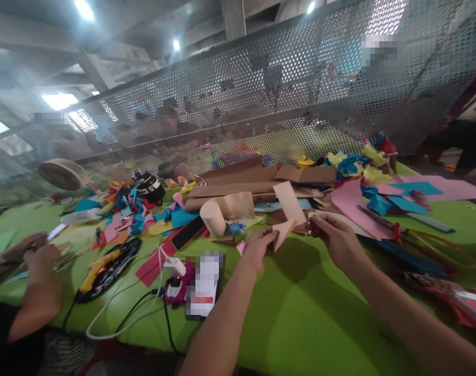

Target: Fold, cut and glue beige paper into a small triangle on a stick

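My left hand [259, 248] pinches a piece of peach paper [283, 233] between thumb and fingers, just above the green table. The paper looks folded, with one pointed corner toward the right. To its right, my right hand [334, 236] is closed in a pinch; whatever its fingertips hold is too small to make out. Behind both hands stands a flat pale peach strip [290, 202], tilted. A cream paper roll [213, 219] stands upright beyond my left hand, with a small blue crumpled piece [236, 228] beside it.
Left of my arm lie a lit phone [205, 286], a purple power strip [175, 287] with cables, a dark phone [187, 233] and a glue gun [100, 270]. Brown cardboard [238, 180] and coloured paper lie behind. Scissors [379, 222] rest at right. A co-worker's hands [32, 248] are at left.
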The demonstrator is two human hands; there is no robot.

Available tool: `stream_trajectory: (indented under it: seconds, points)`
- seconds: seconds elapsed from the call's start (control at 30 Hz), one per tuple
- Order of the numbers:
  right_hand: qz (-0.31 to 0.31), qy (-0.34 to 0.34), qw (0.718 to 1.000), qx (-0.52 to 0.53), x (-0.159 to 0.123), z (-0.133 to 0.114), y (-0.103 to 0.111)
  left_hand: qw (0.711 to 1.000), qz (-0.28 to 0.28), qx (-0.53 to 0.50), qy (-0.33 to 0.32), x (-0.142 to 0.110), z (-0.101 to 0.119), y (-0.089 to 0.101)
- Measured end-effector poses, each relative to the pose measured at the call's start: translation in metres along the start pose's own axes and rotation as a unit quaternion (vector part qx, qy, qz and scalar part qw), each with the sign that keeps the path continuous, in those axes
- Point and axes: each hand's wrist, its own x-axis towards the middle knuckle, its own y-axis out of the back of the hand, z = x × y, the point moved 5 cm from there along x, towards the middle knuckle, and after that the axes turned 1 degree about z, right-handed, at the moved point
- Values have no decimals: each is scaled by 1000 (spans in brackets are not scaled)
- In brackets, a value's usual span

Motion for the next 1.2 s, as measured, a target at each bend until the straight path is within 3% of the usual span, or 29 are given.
stream_trajectory:
  seconds: [0.07, 0.23, 0.3, 0.5, 0.73, 0.9, 1.03, 1.2]
  points:
    - [-14, -19, 1000, -9, -1, 1, -2, 999, -4, -26, 20, 0, -2, -1]
    - [-162, -26, 982, -96, -15, 4, -28, 998, -22, -55, -2, -5, 1, -6]
    - [-186, -17, 974, -130, -18, 7, -33, 999, -31, -38, -11, -7, 3, -8]
    - [-179, -11, 968, -173, -13, 16, -29, 993, -49, 83, -63, -4, 4, -6]
    - [-212, -49, 970, -111, -17, 18, -41, 975, -45, 179, -121, 0, 15, -4]
    - [-194, -39, 973, -117, -15, 14, -42, 972, -49, 180, -146, 1, 23, -6]
    - [-200, -30, 972, -124, -18, 10, -44, 981, -69, 122, -136, 6, 19, -4]
    - [-200, -15, 971, -132, -19, 10, -47, 980, -66, 133, -135, 10, 14, -3]
